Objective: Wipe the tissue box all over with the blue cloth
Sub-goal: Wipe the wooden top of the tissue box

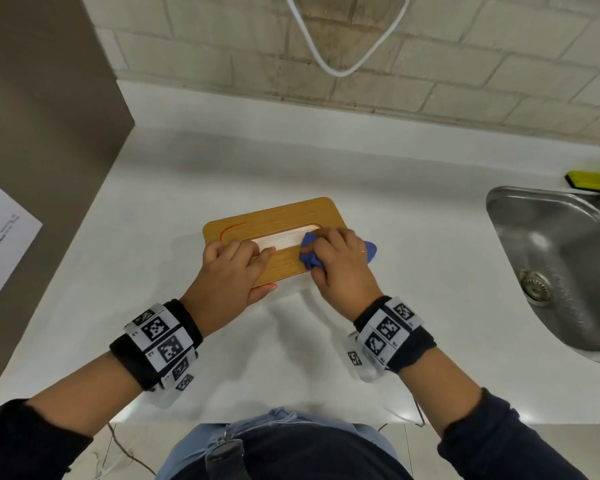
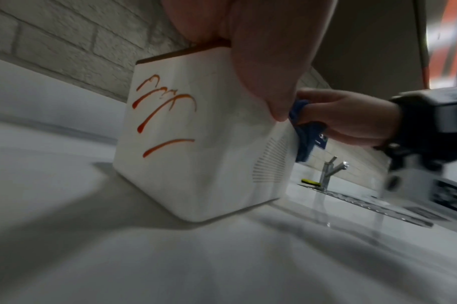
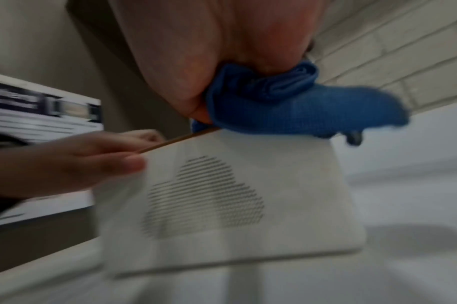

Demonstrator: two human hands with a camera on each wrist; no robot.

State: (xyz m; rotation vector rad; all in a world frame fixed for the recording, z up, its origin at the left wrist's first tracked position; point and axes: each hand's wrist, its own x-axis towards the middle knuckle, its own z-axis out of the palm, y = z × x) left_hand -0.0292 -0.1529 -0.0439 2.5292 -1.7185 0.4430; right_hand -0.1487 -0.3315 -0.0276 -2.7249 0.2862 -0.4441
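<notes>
Left hand (image 1: pixel 230 271) grips white box (image 2: pixel 196 144), wooden lid; right hand (image 1: pixel 340 258) presses bunched cloth (image 1: pixel 309 256) on lid.

Tissue box (image 1: pixel 271 216): near-left corner of the wooden top covered by the left hand (image 1: pixel 231 271); right end of the top and part of the slot covered by the right hand (image 1: pixel 340 261) and blue cloth (image 1: pixel 309 258). White sides not seen from the head view.
Blue cloth: mostly bunched under the right hand; full shape cannot be told.
Right wrist view: blurred throughout; striped pattern on the box side smeared.
Printed sheet (image 1: pixel 0 244): cut by the left edge, text too small to read.
Sink (image 1: pixel 520 216): cut by the right edge.
White cable (image 1: pixel 343 72): both ends leave the top edge.
Yellow-green item (image 1: pixel 589 181): partly cut off, kind uncertain.
</notes>
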